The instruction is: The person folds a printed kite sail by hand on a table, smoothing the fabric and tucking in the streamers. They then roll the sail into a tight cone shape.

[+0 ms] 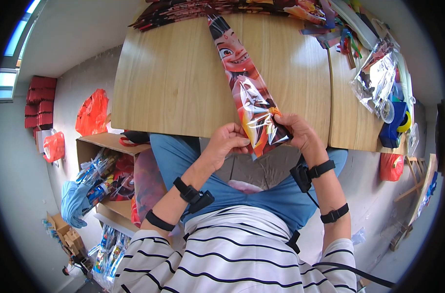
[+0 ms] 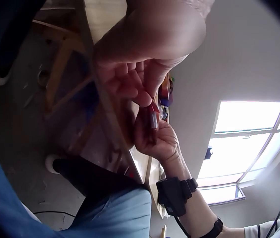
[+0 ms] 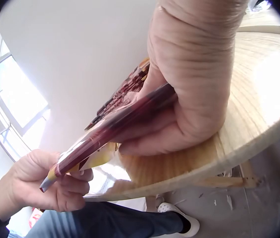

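A long, flat, glossy printed piece [image 1: 239,61] with a cartoon face lies slantwise over the wooden table, its lower end past the front edge. Shiny film shows over the lower half, with an orange knot-like motif near the right side. My left hand [image 1: 227,141] pinches the lower left edge between thumb and fingers. On the opposite edge, my right hand [image 1: 303,133] grips with the thumb on top and fingers underneath, as the right wrist view shows. Seen edge-on there, the piece [image 3: 112,126] is thin and stretches between both hands.
A stack of similar printed pieces [image 1: 183,17] lies along the table's far edge. At right are clear film [image 1: 378,71], colored strips [image 1: 347,41] and a blue tape dispenser [image 1: 392,129]. An open cardboard box [image 1: 103,141] with packaged goods stands at left, near red bags [image 1: 92,112].
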